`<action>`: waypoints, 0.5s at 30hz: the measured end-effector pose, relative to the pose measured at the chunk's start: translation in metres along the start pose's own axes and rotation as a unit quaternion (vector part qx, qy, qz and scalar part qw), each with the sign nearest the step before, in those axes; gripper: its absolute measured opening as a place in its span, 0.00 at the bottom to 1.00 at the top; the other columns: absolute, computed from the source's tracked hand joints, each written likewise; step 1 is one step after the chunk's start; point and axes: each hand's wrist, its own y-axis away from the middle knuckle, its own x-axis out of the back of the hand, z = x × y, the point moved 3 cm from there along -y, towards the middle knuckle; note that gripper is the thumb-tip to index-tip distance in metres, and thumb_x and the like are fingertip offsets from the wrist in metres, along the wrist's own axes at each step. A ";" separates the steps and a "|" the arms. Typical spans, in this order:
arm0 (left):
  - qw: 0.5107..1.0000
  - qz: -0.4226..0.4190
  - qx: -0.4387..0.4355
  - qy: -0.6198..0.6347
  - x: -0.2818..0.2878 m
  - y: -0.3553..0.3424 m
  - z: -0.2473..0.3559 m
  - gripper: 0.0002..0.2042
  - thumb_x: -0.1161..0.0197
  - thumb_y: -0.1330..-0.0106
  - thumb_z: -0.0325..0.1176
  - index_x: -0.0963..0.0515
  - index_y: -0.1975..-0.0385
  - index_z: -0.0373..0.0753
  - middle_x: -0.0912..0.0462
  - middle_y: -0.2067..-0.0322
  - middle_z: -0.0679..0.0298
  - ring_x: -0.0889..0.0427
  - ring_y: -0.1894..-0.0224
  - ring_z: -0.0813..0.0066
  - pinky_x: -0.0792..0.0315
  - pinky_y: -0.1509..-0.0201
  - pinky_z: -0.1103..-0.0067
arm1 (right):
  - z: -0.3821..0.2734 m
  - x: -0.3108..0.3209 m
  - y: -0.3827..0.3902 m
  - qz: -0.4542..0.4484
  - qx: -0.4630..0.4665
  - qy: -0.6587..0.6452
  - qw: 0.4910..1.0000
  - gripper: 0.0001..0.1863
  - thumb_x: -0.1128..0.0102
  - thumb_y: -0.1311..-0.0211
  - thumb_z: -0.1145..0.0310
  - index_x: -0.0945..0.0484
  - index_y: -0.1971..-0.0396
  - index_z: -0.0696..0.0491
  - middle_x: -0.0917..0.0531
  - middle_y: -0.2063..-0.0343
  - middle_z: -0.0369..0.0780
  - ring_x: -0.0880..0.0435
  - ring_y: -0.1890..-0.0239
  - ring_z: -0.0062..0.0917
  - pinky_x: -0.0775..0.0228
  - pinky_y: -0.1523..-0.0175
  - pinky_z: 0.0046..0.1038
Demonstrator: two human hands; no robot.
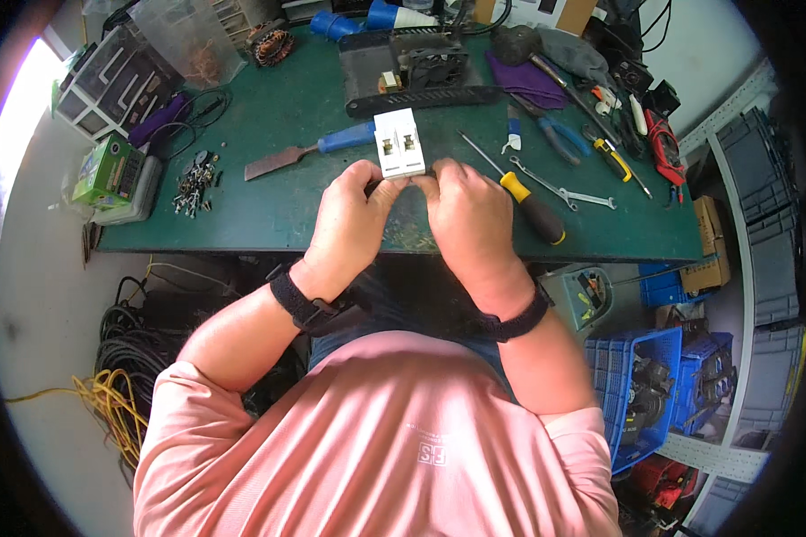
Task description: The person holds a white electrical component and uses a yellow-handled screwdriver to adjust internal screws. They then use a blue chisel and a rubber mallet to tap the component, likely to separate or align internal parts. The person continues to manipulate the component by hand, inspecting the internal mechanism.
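A white electrical module (400, 134) with two screw terminals on its face is held over the green workbench (287, 224) between my left hand (354, 210) and my right hand (466, 215), both gripping its lower part with bent fingers. Behind it lies a blue-handled file (345, 137). To the right are a long screwdriver (533, 208) with a yellow and black handle and wrenches (588, 199). A pile of small screws (197, 188) is on the left.
A black metal housing with a fan (367, 67) sits at the back. Pliers (564, 143), more screwdrivers and a red meter (667, 148) are at the right. Organizer drawers (108, 85) and a green box (108, 174) stand left. Cables and blue crates (627, 385) are below the bench.
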 end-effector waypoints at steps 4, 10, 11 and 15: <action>0.994 -0.076 -0.062 -0.044 0.009 0.005 -0.002 0.10 0.37 0.34 0.33 0.24 0.66 0.30 0.22 0.76 0.52 0.25 0.76 0.68 0.30 0.68 0.72 | -0.001 0.016 0.007 -0.036 0.018 -0.053 0.998 0.13 0.38 0.40 0.62 0.24 0.78 0.56 0.18 0.80 0.47 0.16 0.73 0.42 0.24 0.68 0.39; 0.979 -0.100 -0.180 0.009 0.038 0.013 0.007 0.07 0.39 0.34 0.29 0.23 0.61 0.33 0.19 0.72 0.55 0.18 0.69 0.64 0.27 0.63 0.74 | 0.016 0.032 0.012 -0.295 -0.230 -0.557 0.741 0.22 0.51 0.28 0.54 0.21 0.69 0.60 0.18 0.79 0.39 0.19 0.80 0.21 0.28 0.77 0.20; 0.978 -0.087 -0.188 -0.017 0.042 0.012 0.006 0.06 0.41 0.35 0.26 0.23 0.61 0.33 0.18 0.71 0.56 0.18 0.68 0.62 0.27 0.62 0.75 | 0.016 0.033 0.015 -0.306 -0.255 -0.606 0.689 0.23 0.52 0.28 0.52 0.21 0.68 0.59 0.18 0.78 0.40 0.19 0.80 0.21 0.28 0.77 0.19; 0.961 -0.042 -0.265 -0.072 0.051 0.024 0.011 0.07 0.44 0.41 0.20 0.22 0.64 0.34 0.19 0.72 0.58 0.18 0.69 0.63 0.27 0.63 0.76 | -0.007 0.032 0.034 -0.321 -0.288 -0.738 0.520 0.28 0.56 0.29 0.46 0.22 0.66 0.59 0.18 0.77 0.42 0.18 0.79 0.23 0.27 0.78 0.19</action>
